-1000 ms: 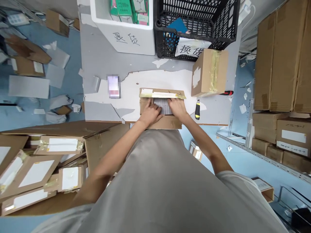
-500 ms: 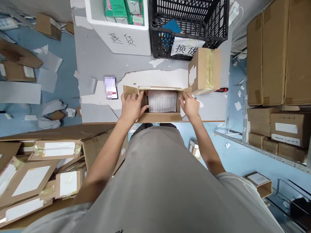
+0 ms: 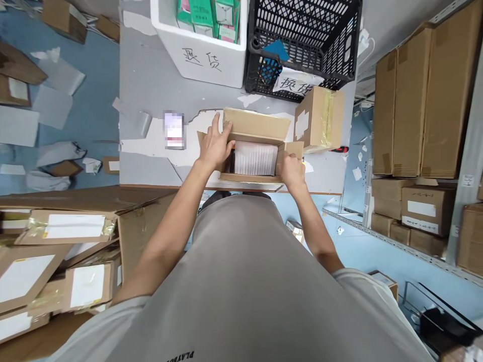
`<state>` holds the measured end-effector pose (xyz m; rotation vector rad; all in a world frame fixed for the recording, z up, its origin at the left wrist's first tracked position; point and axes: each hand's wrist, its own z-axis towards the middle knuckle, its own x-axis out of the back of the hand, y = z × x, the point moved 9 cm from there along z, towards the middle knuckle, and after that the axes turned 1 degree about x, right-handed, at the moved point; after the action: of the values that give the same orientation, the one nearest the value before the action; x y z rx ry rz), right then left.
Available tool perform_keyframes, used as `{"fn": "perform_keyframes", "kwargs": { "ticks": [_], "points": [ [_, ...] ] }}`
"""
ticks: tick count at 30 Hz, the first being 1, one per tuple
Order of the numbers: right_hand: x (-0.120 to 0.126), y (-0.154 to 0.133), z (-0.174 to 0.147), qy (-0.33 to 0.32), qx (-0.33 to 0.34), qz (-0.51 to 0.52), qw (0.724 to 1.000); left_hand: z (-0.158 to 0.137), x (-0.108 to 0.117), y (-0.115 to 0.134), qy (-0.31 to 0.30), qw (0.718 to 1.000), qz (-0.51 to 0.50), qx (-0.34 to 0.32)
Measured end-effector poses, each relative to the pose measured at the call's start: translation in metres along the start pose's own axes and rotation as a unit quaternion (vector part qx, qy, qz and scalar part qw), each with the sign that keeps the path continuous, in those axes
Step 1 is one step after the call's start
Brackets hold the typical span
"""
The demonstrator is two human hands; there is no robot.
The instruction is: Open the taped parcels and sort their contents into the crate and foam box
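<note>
The far flap (image 3: 260, 124) now leaning back, the box (image 3: 249, 177) lies wider open between my left hand (image 3: 213, 147), fingers spread, and curled right hand (image 3: 293, 172) (hold unclear).

A blue floor (image 3: 94, 85), darker at the left and paler at the right, is strewn on the left with loose sheets (image 3: 17, 125) and cardboard (image 3: 18, 65). A grey desk (image 3: 139, 70), edged in brown at the front, is marked by white patches (image 3: 139, 146). At the right, tall cartons (image 3: 409, 110) and smaller boxes (image 3: 424, 210) are stacked along a metal rack (image 3: 461, 201).
</note>
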<state>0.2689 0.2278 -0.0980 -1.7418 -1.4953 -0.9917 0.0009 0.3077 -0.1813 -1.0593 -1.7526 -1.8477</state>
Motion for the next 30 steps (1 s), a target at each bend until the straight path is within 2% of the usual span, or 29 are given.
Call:
{"fn": "perform_keyframes", "kwargs": {
  "ticks": [5,10,13,19,23,26,28,30],
  "points": [
    [-0.018,-0.037,-0.017,-0.084,0.084,-0.009,0.993,-0.006,-0.013,-0.011,-0.004,1.000,-0.025,0.010],
    [-0.026,-0.040,-0.024,-0.043,0.100,-0.014,0.994,-0.010,-0.011,-0.012,0.008,1.000,-0.029,0.004],
    [-0.029,-0.034,-0.019,-0.025,0.094,-0.008,0.995,-0.011,-0.005,-0.005,0.014,0.999,-0.029,0.005],
    [-0.028,-0.022,-0.017,-0.028,0.036,-0.015,0.999,-0.009,0.006,0.002,0.028,0.999,-0.020,0.009],
    [-0.023,0.001,-0.022,-0.001,-0.009,0.036,0.999,-0.019,0.023,0.015,0.028,0.999,-0.017,-0.005],
    [-0.021,0.029,-0.023,0.049,0.011,0.147,0.988,-0.043,0.044,0.020,0.042,0.999,-0.007,-0.019],
    [-0.023,0.055,-0.021,0.111,0.025,0.250,0.962,-0.064,0.060,0.006,0.082,0.996,-0.020,-0.003],
    [-0.037,0.088,-0.013,0.164,-0.006,0.331,0.929,-0.083,0.069,-0.027,0.134,0.988,-0.050,0.060]
  ]
}}
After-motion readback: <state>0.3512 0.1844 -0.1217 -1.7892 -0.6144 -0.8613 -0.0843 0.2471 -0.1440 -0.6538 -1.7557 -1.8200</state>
